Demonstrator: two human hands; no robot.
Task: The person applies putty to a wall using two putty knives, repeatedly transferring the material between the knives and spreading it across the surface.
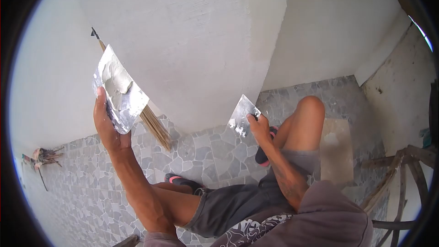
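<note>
My left hand [106, 121] is raised at the left and grips a flat metal plate [132, 101] from its edge, thumb on top. A thick smear of white putty [115, 80] lies on that plate. Lower and to the right, my right hand [259, 128] is closed round the handle of a putty knife [242, 111]. Its broad metal blade points up toward the wall and carries white putty marks near the lower edge. Most of the handle is hidden in my fingers. The two tools are well apart.
A stick broom [155, 129] leans behind the plate. Pale walls [201, 41] meet at a corner ahead, above a stone-patterned tile floor [192, 155]. A beige board [337, 153] lies beside my knee. Wooden poles [402, 160] stand at the right; a bundle of sticks [43, 158] lies far left.
</note>
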